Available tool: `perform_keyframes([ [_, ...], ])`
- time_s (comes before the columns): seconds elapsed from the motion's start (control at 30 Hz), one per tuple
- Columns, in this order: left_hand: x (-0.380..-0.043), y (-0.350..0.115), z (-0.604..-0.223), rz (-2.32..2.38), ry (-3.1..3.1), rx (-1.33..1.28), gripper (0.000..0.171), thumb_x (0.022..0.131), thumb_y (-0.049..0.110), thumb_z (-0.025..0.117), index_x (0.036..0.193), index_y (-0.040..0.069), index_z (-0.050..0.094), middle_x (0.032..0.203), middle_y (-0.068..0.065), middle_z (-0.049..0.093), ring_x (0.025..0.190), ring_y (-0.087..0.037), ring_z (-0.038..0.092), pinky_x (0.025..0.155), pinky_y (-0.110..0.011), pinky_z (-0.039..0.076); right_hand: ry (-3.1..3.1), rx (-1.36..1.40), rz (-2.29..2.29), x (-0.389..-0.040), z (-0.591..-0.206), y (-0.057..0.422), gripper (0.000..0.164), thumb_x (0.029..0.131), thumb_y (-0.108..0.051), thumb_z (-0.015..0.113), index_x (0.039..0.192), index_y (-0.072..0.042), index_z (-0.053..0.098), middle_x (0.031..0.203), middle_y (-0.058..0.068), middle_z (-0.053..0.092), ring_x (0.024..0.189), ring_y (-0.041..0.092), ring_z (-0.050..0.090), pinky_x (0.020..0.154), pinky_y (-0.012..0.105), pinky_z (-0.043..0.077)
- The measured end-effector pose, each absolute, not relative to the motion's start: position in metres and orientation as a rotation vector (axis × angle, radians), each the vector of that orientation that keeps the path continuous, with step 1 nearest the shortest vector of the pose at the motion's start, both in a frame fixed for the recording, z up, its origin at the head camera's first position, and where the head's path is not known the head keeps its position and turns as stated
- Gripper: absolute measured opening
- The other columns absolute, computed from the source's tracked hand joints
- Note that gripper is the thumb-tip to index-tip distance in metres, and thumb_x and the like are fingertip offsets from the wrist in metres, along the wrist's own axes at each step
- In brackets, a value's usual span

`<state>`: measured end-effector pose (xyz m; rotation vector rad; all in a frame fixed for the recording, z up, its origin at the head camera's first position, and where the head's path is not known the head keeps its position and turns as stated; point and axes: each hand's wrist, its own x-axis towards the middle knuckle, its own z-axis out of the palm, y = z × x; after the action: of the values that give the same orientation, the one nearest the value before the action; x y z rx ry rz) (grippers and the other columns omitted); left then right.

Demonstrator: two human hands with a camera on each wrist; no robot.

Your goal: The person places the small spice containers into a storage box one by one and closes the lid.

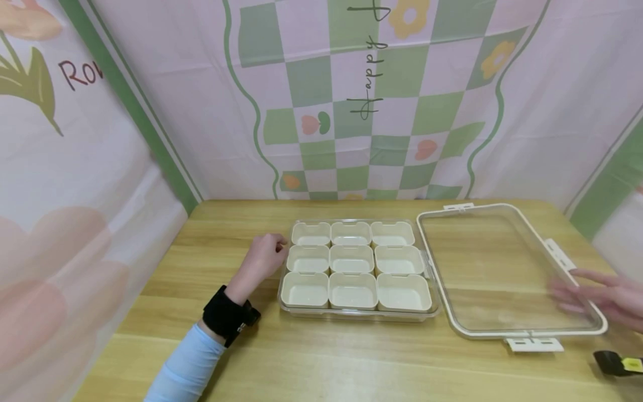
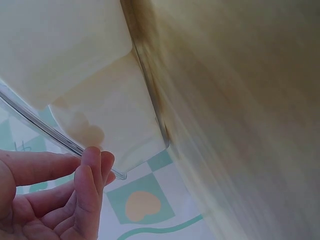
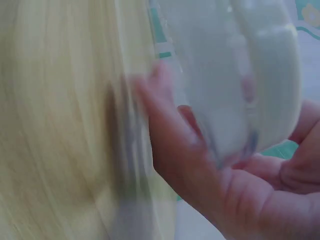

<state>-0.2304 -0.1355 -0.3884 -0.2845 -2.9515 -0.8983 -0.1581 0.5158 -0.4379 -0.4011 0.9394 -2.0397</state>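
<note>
A clear plastic storage box (image 1: 361,316) lies on the table, holding several cream-coloured cups (image 1: 353,259) in rows, with no contents visible in them. At the box's left side is my left hand (image 1: 263,257); in the left wrist view its thumb and curled fingers pinch the box's clear rim (image 2: 42,127). To the right of the box is a clear lid (image 1: 502,268) with a cream frame and side clips. My right hand (image 1: 610,296) grips the lid's right edge, with some fingers seen through the clear panel. In the right wrist view that hand is blurred around the translucent lid.
The wooden table (image 1: 326,363) backs onto a printed cloth (image 1: 351,123) with green checks, and more cloth hangs at the left and right. A black and yellow object (image 1: 618,364) is at the lower right edge. A black strap (image 1: 226,315) circles my left wrist.
</note>
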Motion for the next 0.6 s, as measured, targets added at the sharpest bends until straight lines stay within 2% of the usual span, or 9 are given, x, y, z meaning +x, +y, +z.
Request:
perform_keyframes([
  [0.07, -0.2306, -0.1350, -0.3878, -0.886, -2.953, -0.285, 0.025, 0.089, 0.010, 0.060, 0.109, -0.002, 0.067, 0.092, -0.014, 0.071, 0.077, -0.019, 0.066, 0.065, -0.029, 0.054, 0.736, -0.436, -2.065, -0.1588, -0.4390, 0.5113, 0.061, 0.098, 0.004, -0.001, 0.137, -0.012, 0.044, 0.142, 0.025, 0.040, 0.134, 0.039, 0.036, 0.111, 0.051, 0.023],
  [0.2, -0.2312, -0.1338, -0.3875, -0.879, -2.963, -0.280, 0.025, 0.089, 0.009, 0.060, 0.110, -0.002, 0.067, 0.095, -0.015, 0.070, 0.080, -0.020, 0.066, 0.067, -0.029, 0.055, 0.707, -0.489, -2.042, -0.1581, -0.4372, 0.5066, 0.061, 0.099, 0.001, -0.003, 0.139, -0.015, 0.039, 0.143, 0.027, 0.037, 0.135, 0.038, 0.034, 0.111, 0.051, 0.022],
  [0.43, -0.2315, -0.1336, -0.3897, -0.905, -2.954, -0.274, 0.024, 0.089, 0.008, 0.060, 0.109, -0.003, 0.066, 0.092, -0.015, 0.070, 0.074, -0.018, 0.065, 0.062, -0.027, 0.054, 0.728, -0.565, -2.063, -0.1557, -0.4376, 0.5078, 0.071, 0.094, 0.014, 0.006, 0.142, -0.027, 0.038, 0.145, 0.022, 0.039, 0.134, 0.037, 0.035, 0.110, 0.043, 0.027],
  [0.6, -0.2312, -0.1337, -0.3899, -0.888, -2.945, -0.266, 0.023, 0.089, 0.008, 0.060, 0.108, -0.002, 0.067, 0.094, -0.015, 0.070, 0.078, -0.020, 0.066, 0.066, -0.029, 0.055, 0.702, -0.565, -2.008, -0.1625, -0.4376, 0.5098, 0.070, 0.093, 0.016, 0.005, 0.146, -0.017, 0.035, 0.149, 0.011, 0.036, 0.137, 0.032, 0.032, 0.111, 0.037, 0.024],
])
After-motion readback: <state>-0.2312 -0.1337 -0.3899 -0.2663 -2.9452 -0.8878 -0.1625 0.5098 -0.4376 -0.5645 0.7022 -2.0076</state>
